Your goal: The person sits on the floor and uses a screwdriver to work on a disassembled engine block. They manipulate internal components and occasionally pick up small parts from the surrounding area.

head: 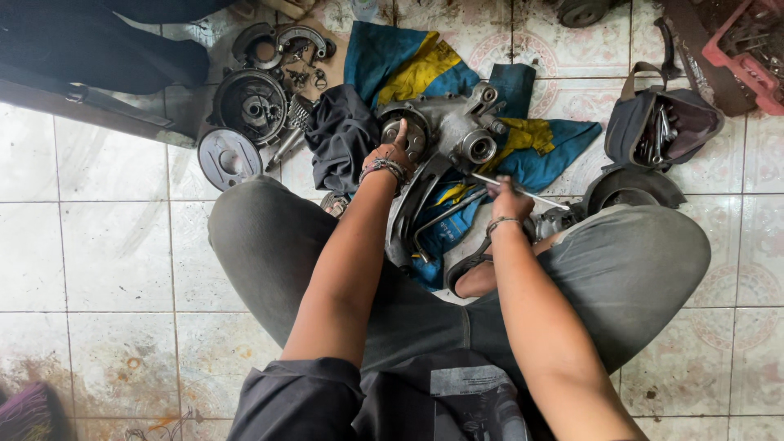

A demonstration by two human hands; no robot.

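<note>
Position: person seated cross-legged on the tiled floor (106,245), engine casing (445,135) lying just ahead of the knees on a blue and yellow cloth (408,69).
Left hand (394,155): pressed flat on the round opening at the casing's left end, fingers closed over its rim, steadying it.
Right hand (508,198): fingers gripping a thin metal rod-like tool (523,192) beside the casing's lower right edge.
Step in hand, judged: working the tool at the casing while bracing it.
Doing it well: keep the left palm bearing down so the casing cannot rock on the cloth; hold the tool square to its seat; apply force smoothly.
Nearby: drum-shaped part (249,106) and round cover plate (229,157) to the left; open tool bag (661,122) to the right.
Hidden: tool tip and what it engages cannot be made out; casing underside is covered by the arms and cloth.
Cut off: red crate (747,57) at the top right corner.
</note>
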